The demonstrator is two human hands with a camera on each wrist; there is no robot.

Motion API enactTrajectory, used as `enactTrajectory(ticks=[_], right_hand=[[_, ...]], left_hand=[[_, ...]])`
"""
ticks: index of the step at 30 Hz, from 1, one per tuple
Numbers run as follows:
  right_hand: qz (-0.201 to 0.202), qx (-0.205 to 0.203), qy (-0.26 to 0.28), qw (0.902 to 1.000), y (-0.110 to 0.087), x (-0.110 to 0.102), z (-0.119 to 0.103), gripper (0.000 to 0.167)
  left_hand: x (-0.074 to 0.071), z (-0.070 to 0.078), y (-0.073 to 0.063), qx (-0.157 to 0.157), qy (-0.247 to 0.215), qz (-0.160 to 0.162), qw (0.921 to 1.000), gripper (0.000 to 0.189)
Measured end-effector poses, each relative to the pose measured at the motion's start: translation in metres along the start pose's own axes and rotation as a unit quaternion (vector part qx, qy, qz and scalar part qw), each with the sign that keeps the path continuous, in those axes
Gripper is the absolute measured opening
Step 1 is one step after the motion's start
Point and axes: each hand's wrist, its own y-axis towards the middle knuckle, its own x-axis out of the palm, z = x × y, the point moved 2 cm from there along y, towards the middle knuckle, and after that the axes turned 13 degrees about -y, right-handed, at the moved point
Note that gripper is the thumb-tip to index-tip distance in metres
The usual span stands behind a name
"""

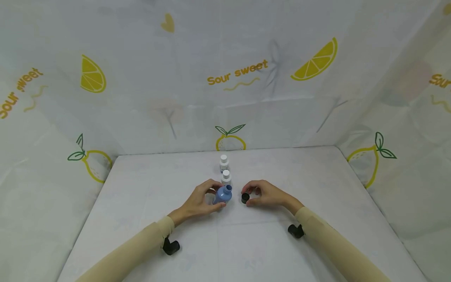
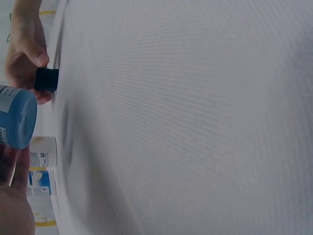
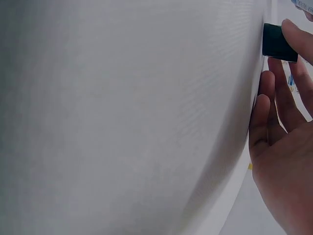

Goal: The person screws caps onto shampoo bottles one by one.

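Blue plastic, I'm seeing from afar: left hand [image 1: 201,199] gripping the raised bottle [image 1: 222,195], open neck [image 1: 228,188] leaning toward the right hand [image 1: 266,193], which is pinching a black cap [image 1: 245,198] just beside it.

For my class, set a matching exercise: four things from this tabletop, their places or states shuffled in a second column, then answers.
1. blue bottle
2. black cap
3. nearer white bottle
4. farther white bottle

A. capped, nearest the printed backdrop
B. uncapped, in the left hand
C. capped, just behind the blue bottle
D. pinched by the right hand

Pairs: 1-B, 2-D, 3-C, 4-A
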Motion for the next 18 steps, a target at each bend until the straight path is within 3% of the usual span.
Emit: enactTrajectory(ticks=[10,18], right_hand=[[-0.007,-0.014,0.011,0.9998,0.002,-0.008,-0.006,0.033],[0.005,-0.043,0.035,0.9984,0.006,-0.022,-0.015,0.030]], left_hand=[[-0.001,0.004,0.001,0.009,0.005,0.002,0.9999,0.049],[-0.003,0.005,0.001,-0.004,0.007,-0.001,1.0000,0.049]])
